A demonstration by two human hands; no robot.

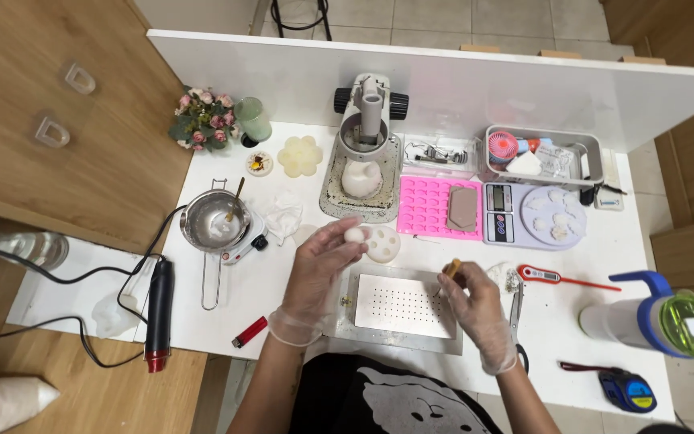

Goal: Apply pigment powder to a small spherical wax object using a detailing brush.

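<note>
My left hand (320, 269), in a clear plastic glove, holds a small white rounded piece (354, 235) at its fingertips above the table. My right hand (475, 309), also gloved, grips a small tool with a yellowish-brown tip (452, 268). Both hands hover over a metal tray with a white perforated plate (404, 305). A round white mould with holes (383, 243) lies just right of the white piece.
A small pot with a spoon (214, 219) sits on a hotplate at left. A press with a white lump (362, 153), pink mould (437, 207), scale (533, 214), red thermometer (554, 277), scissors (517, 317), lighter (249, 331), heat tool (157, 315) and bottle (659, 321) surround the tray.
</note>
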